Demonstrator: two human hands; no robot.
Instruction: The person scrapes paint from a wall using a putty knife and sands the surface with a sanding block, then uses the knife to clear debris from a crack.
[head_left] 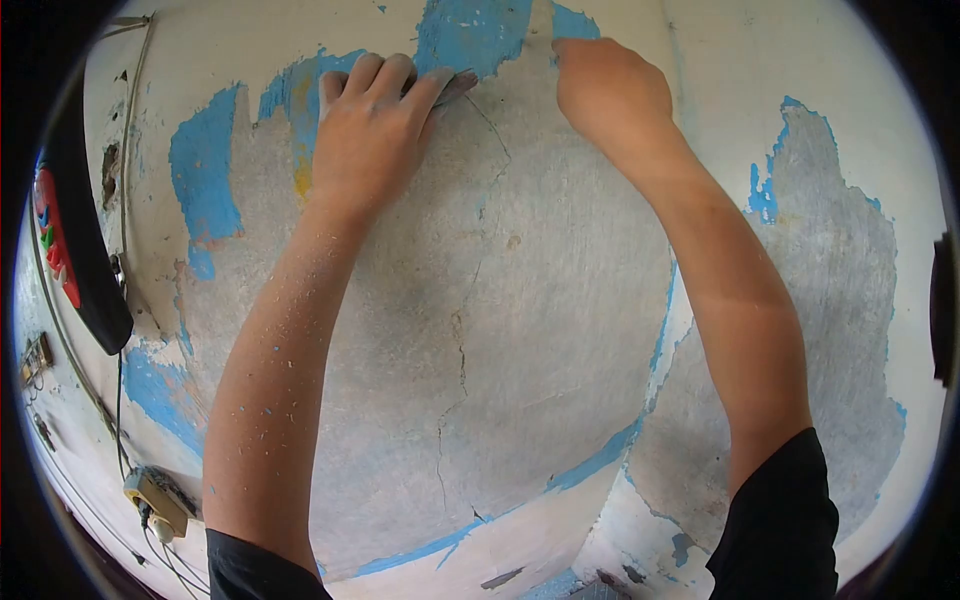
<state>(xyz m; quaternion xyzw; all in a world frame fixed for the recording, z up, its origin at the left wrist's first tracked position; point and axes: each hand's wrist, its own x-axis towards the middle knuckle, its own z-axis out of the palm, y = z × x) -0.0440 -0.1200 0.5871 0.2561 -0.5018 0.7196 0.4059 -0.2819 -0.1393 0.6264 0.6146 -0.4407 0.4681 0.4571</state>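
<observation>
My left hand point(375, 130) is up against the wall with its fingers curled around a flat, dark grey piece point(457, 87); its exact kind does not show. Higher and to the right, my right hand point(612, 88) is closed near a blue paint patch point(575, 24). Whatever it grips, if anything, is hidden by the hand. Between and below both hands lies bare grey plaster point(560, 280) with a thin crack running down it. A larger blue paint patch point(475, 35) lies above my left hand. Small pale and blue flakes stick to my left forearm.
At the lower left hangs a yellowish power socket point(157, 500) with plugs and cables. A black object with a red panel point(62, 240) stands out at the left edge. The wall corner runs down on the right, beside another bare plaster area point(835, 220).
</observation>
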